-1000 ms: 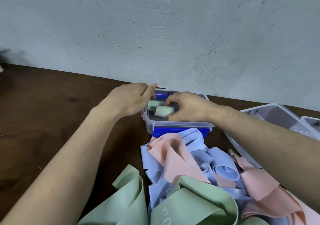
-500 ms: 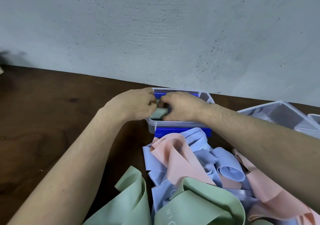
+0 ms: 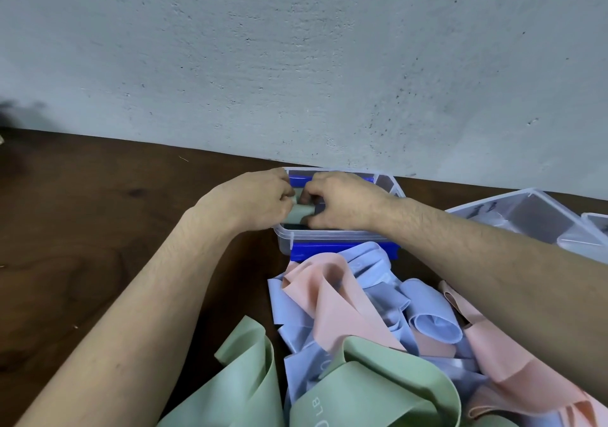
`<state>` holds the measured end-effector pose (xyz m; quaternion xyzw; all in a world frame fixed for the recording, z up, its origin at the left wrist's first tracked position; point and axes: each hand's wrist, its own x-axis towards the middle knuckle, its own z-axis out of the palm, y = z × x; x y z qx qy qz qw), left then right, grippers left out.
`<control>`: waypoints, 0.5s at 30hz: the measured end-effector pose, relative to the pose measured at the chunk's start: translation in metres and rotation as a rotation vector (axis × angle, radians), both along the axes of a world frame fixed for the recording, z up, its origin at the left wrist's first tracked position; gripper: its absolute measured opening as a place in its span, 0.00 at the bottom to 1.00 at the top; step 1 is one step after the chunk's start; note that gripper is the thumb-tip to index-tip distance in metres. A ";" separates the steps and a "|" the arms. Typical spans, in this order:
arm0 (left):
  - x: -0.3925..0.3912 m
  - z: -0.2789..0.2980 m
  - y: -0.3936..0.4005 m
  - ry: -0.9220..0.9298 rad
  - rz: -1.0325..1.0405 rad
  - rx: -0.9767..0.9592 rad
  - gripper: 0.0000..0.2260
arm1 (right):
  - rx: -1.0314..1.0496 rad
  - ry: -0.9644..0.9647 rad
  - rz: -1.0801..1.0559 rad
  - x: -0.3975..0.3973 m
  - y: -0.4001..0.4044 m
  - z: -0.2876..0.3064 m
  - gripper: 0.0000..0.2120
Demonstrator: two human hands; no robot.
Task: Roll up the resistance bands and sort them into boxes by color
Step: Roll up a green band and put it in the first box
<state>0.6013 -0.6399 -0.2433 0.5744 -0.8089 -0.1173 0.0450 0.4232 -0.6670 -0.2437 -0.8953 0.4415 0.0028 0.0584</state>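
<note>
A green roll (image 3: pixel 297 212) is pinched between left hand (image 3: pixel 255 201) and right hand (image 3: pixel 340 204), both grips clamped on it, just inside the clear box (image 3: pixel 329 237) on the bench (image 3: pixel 98 229). The band is judged light, soft and springy, liable to unroll. Hold is best kept across the roll's ends. Loose bands (image 3: pixel 345 311) lie nearer.

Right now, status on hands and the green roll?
Left hand and right hand both grip the rolled green band inside the clear box. Loose bands piled just in front.
</note>
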 end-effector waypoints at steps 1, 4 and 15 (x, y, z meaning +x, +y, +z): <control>0.000 0.000 0.000 0.003 0.004 -0.001 0.17 | -0.001 -0.007 -0.003 0.001 0.000 0.000 0.14; -0.001 0.000 0.001 0.007 0.011 0.002 0.17 | 0.024 -0.019 -0.002 0.001 0.000 0.000 0.14; 0.001 0.000 0.002 0.005 0.000 -0.030 0.18 | 0.045 -0.063 0.011 -0.003 0.002 0.001 0.23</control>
